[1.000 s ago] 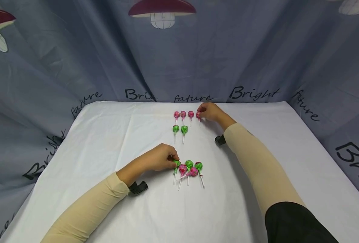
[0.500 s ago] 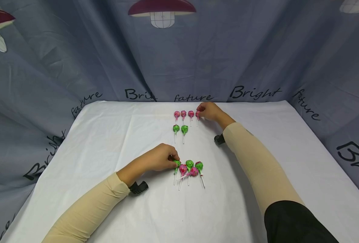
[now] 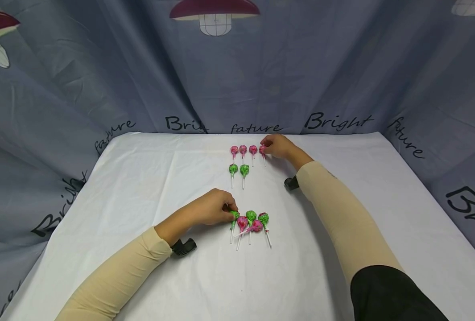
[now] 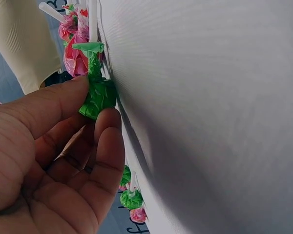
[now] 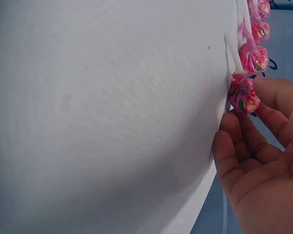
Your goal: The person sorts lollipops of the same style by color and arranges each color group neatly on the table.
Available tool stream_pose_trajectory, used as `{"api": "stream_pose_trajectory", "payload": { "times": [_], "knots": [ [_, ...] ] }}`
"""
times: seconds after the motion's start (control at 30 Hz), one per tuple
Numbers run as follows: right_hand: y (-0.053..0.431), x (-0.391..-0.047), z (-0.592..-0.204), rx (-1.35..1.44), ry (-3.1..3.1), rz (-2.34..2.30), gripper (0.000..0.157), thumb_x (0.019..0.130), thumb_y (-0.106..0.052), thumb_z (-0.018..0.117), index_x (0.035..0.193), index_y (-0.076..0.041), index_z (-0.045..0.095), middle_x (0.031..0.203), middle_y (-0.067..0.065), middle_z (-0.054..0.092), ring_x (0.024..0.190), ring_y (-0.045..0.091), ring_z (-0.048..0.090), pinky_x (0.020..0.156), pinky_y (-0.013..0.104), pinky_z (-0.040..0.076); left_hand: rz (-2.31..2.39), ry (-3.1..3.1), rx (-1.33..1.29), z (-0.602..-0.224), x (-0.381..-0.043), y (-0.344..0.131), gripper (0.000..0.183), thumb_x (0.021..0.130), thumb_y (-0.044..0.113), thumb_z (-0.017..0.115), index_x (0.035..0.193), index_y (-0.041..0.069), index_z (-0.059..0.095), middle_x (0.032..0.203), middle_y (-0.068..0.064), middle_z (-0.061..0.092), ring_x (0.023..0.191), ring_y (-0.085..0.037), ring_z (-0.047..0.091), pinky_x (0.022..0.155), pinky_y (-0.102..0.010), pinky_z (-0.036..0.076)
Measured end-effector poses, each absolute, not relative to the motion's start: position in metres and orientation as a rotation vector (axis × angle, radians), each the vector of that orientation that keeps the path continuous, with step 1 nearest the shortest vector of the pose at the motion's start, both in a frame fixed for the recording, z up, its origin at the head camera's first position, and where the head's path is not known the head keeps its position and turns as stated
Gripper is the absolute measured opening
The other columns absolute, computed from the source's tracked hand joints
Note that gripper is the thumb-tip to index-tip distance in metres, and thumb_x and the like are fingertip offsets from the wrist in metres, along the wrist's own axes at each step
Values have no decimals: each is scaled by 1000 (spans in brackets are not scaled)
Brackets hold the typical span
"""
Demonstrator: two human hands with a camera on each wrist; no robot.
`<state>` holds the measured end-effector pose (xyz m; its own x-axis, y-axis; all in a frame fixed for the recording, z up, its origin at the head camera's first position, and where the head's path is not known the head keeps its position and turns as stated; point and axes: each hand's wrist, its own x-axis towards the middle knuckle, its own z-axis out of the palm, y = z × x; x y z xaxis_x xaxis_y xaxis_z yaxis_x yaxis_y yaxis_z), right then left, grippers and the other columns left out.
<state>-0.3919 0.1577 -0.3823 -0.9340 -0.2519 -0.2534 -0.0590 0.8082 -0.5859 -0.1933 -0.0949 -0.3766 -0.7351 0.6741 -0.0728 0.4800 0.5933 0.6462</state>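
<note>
My left hand [image 3: 213,208] pinches the wrapped head of a green lollipop [image 4: 98,97] between thumb and fingers, at the left of a near cluster. Two pink lollipops, one [image 3: 242,223] beside it and one [image 3: 256,226] lying across others, share that cluster with two more green ones [image 3: 251,216]. At the table's far side, my right hand [image 3: 278,146] holds a pink lollipop [image 5: 244,95] by its head, thumb on one side and fingertips on the other. This lollipop is the rightmost of a pink row, its stick pointing toward me.
Three other pink lollipops [image 3: 243,149] continue that row leftward. Two green lollipops [image 3: 244,170] lie just in front of them, heads near the pink sticks. A white cloth [image 3: 173,285] covers the table, and a grey-blue curtain [image 3: 301,67] hangs behind it.
The stick of the pink lollipop in the right hand swings slightly left, then back right, as the fingers adjust it. The left hand and the near cluster stay put.
</note>
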Motion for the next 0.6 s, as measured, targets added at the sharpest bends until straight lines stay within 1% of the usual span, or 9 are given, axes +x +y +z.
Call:
{"api": "stream_pose_trajectory", "payload": {
  "times": [0.2, 0.3, 0.4, 0.6],
  "knots": [
    [163, -385, -382, -273, 2725, -869, 37, 97, -21, 64, 131, -6, 58, 133, 14, 55, 118, 30, 50, 104, 46, 41, 886, 2516, 941, -376, -192, -95, 4, 88, 6, 75, 92, 6, 74, 91, 2, 68, 79, -4, 59, 72, -21, 50],
    [166, -376, -379, -289, 2755, -906, 34, 97, -21, 65, 127, -7, 60, 131, 13, 56, 116, 30, 52, 101, 46, 43, 883, 2521, 950, -375, -192, -95, 4, 88, 6, 75, 92, 6, 74, 92, 1, 68, 79, -4, 59, 72, -21, 50],
    [168, -360, -374, -341, 2766, -952, 31, 95, -19, 66, 124, -7, 62, 125, 14, 59, 112, 30, 53, 97, 45, 45, 883, 2523, 952, -375, -192, -95, 4, 88, 6, 75, 92, 6, 74, 91, 2, 68, 79, -4, 59, 72, -21, 50],
    [168, -315, -363, -498, 2739, -998, 28, 95, -16, 67, 119, -2, 63, 117, 13, 64, 108, 28, 58, 91, 44, 47, 879, 2524, 929, -376, -192, -94, 4, 87, 6, 76, 90, 7, 74, 88, 3, 68, 77, -4, 59, 71, -22, 50]
  ]
}}
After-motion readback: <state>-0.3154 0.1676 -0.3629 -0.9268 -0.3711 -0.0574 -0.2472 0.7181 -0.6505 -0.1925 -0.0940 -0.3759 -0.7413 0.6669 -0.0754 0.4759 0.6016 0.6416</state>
